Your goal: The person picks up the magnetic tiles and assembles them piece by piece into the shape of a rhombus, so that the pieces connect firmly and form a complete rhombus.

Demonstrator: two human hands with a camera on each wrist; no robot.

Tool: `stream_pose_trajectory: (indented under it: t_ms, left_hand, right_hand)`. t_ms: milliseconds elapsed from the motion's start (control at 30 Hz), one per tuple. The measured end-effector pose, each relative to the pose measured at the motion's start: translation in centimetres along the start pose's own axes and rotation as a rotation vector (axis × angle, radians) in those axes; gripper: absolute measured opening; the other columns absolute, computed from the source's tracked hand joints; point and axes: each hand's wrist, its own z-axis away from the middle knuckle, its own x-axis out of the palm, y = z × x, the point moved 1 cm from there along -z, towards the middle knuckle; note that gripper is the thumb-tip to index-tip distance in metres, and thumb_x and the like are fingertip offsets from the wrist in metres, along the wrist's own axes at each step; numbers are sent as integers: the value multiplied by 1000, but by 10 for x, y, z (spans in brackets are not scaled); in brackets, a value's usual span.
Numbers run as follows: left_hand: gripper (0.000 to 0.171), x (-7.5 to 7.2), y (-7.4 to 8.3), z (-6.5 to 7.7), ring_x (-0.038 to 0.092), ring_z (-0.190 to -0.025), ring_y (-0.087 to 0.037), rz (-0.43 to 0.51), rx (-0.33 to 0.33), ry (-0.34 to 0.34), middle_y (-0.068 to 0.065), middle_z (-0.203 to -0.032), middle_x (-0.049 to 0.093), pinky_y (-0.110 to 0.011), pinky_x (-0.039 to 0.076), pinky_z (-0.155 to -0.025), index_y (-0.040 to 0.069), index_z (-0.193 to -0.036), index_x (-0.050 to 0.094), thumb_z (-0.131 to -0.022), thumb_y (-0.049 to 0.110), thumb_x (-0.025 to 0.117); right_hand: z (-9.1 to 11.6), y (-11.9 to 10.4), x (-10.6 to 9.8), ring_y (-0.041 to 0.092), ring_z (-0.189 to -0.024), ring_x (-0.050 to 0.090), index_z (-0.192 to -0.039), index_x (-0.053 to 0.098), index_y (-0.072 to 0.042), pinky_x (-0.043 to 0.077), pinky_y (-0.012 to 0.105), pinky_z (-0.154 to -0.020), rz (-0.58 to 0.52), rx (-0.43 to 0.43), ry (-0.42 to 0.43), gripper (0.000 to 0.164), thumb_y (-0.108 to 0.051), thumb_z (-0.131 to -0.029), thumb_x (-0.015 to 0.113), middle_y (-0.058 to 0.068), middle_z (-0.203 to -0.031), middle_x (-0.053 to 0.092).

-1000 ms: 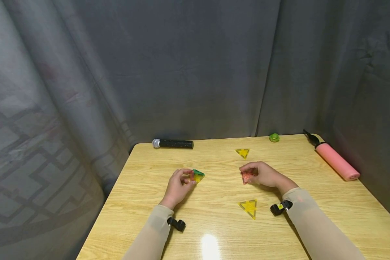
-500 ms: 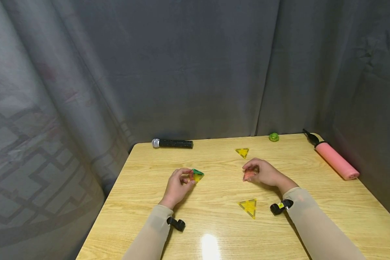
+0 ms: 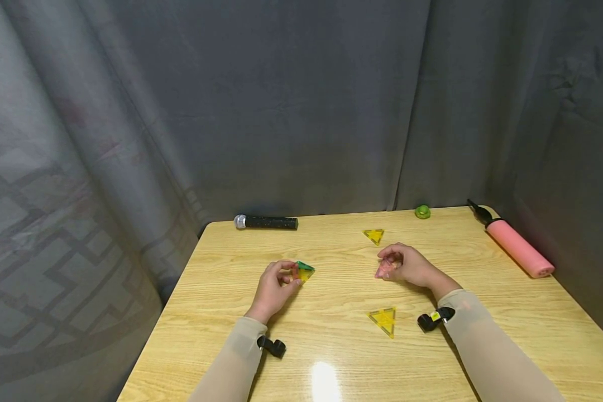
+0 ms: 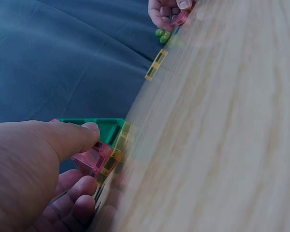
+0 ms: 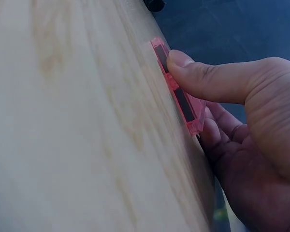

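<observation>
My left hand (image 3: 272, 291) pinches a small assembly of translucent magnetic tiles at the table's middle left. In the left wrist view a green tile (image 4: 106, 126) and a pink tile (image 4: 91, 158) lean together over a yellow tile (image 4: 117, 153) at the tabletop, with my thumb across them. To the right, my right hand (image 3: 416, 269) grips a separate pink triangular magnetic tile (image 3: 383, 270) between thumb and fingers. The right wrist view shows that tile's edge (image 5: 182, 100) tilted close over the wood; the fingers partly hide its face.
One yellow triangular tile (image 3: 374, 236) lies beyond my right hand, another (image 3: 383, 320) nearer me. Along the back edge of the table (image 3: 221, 279) are a black microphone (image 3: 268, 223) and a small green object (image 3: 422, 212). A pink hand pump (image 3: 520, 247) lies far right. Grey curtains (image 3: 291, 111) enclose the table.
My right hand has shifted slightly right and away from me, and the pink tile in it has turned. The left hand stays in place on its joined tiles.
</observation>
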Motion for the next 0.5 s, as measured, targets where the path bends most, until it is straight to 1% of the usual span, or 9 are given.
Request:
stream_pose_trajectory:
  t_ms: [100,200,333,433,500]
  left_hand:
    - [40,0,0,0,66,-90,-14,-3,6,4,-6,-122,62,-28,57,-79,17,-129,68,-92,15,84]
    - [41,0,0,0,66,-89,-14,-6,18,9,-8,-122,62,-28,57,-79,17,-128,68,-91,14,85]
    - [42,0,0,0,66,-89,-14,-5,27,12,-9,-122,62,-29,57,-79,15,-129,68,-91,13,85]
    - [43,0,1,0,67,-91,-15,-16,15,15,-10,-122,62,-30,57,-80,15,-130,67,-90,15,85]
    - [45,-1,2,0,67,-92,-18,-32,10,30,-12,-122,61,-33,58,-81,14,-131,67,-90,16,85]
  right_hand:
    - [0,2,0,29,-98,58,-121,70,-6,53,29,-76,-2,7,10,47,-6,-80,92,11,-110,65]
    - [0,3,-1,28,-96,58,-120,70,-6,52,28,-73,0,7,16,46,-7,-80,92,11,-109,64]
    - [0,3,-1,29,-96,58,-125,68,-4,52,28,-72,-7,1,13,51,-7,-80,92,11,-109,65]
    - [1,3,0,29,-97,57,-128,66,-3,52,28,-73,-12,-3,10,55,-6,-80,92,12,-108,65]
    - [1,3,0,29,-97,57,-129,66,-2,52,28,-73,-13,-7,10,56,-6,-80,92,12,-108,64]
